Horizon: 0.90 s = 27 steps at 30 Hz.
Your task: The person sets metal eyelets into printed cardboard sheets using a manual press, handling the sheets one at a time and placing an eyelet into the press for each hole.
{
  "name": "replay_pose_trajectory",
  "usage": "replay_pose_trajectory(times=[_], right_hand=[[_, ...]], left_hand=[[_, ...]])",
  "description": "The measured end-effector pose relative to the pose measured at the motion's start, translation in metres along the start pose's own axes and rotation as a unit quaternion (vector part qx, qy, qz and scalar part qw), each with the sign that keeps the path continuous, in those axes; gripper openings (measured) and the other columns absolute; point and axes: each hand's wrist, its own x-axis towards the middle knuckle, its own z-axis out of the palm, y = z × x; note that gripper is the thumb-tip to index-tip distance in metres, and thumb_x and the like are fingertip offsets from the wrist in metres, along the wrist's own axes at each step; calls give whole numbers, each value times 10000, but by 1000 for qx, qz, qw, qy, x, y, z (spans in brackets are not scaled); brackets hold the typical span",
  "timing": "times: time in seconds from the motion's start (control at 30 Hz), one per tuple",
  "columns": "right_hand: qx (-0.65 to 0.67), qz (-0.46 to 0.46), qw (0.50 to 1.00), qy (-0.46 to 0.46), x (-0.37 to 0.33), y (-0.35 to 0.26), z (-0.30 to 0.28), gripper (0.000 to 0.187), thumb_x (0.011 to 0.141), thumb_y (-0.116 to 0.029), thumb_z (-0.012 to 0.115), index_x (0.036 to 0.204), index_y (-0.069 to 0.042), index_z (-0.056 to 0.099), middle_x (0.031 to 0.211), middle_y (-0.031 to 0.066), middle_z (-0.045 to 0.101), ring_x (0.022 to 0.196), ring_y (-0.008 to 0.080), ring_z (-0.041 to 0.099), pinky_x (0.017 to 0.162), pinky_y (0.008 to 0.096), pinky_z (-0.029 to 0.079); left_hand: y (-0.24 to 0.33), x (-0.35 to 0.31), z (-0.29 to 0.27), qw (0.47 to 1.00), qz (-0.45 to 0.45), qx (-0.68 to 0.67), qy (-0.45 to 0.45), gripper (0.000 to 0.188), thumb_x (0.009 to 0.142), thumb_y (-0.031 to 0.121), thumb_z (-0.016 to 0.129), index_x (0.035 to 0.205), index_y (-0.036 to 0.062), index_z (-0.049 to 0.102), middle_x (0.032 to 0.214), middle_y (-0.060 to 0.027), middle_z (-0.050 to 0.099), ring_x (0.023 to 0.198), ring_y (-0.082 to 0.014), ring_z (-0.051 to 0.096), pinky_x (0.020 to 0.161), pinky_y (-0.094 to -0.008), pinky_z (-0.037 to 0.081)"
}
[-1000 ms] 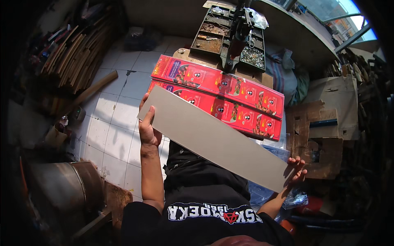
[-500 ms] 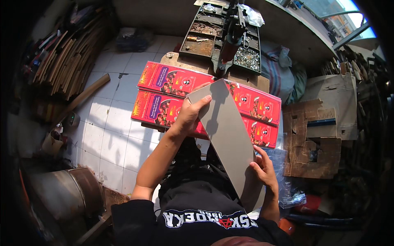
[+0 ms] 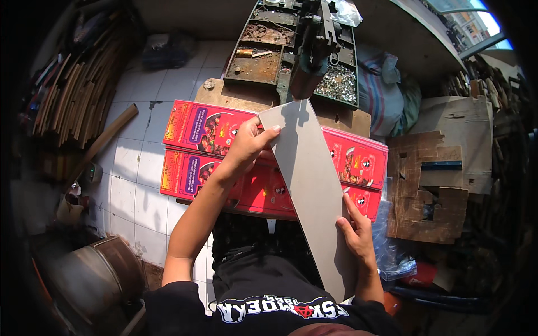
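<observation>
The board (image 3: pixel 307 168) is pinched by the left hand (image 3: pixel 249 143) near the press (image 3: pixel 308 67) and by the right hand (image 3: pixel 358 231) farther from it, apparently to steady its length

A black cloth T-shirt (image 3: pixel 260 288) with short sleeves is worn, both sleeves being ended above the elbow. Its front is printed with broad white block lettering (image 3: pixel 252 311), dark-outlined, in which a red emblem (image 3: pixel 304 311) is set. Black trousers (image 3: pixel 238 238) are worn below, partly shaded. The left hand (image 3: pixel 251 141) and right hand (image 3: pixel 360 232) are left bare.
</observation>
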Motion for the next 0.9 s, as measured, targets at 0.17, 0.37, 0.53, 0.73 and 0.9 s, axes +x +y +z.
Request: replay_pose_trajectory(times=[0.17,0.37,0.53,0.73,0.9], right_hand=[[-44,22,999,-3,6,-3,-2,597,882,-9,646,1450,4,464,793,42,577,622,55,431,592,211,404],[-48,40,998,-4,11,-9,-1,594,869,-2,644,1438,18,474,799,80,614,625,56,454,602,217,419],[-40,46,998,0,10,-9,-1,594,864,7,645,1432,32,473,810,90,633,629,53,471,610,214,427],[-40,46,998,-2,8,-4,1,587,861,8,651,1423,40,481,844,111,672,638,48,484,616,215,437],[-43,43,998,0,6,-2,1,580,866,9,649,1420,44,482,926,110,704,667,45,492,636,213,443]], left_hand=[[5,0,3,1000,-7,-4,1,453,941,196,645,1305,-23,487,1026,-128,688,793,-167,711,620,-334,628],[2,1,-1,1000,-7,0,21,453,944,189,638,1321,-9,483,1007,-122,699,753,-147,709,570,-287,609],[2,1,-2,1000,-12,4,11,437,946,171,623,1323,-5,491,1018,-114,700,758,-133,706,539,-254,586],[5,-2,2,1000,-14,2,22,435,945,163,615,1331,-2,501,1027,-101,700,769,-126,704,536,-242,579],[2,-2,-1,1000,-7,9,15,433,953,172,606,1333,-8,498,1026,-106,697,777,-137,708,550,-259,592]])
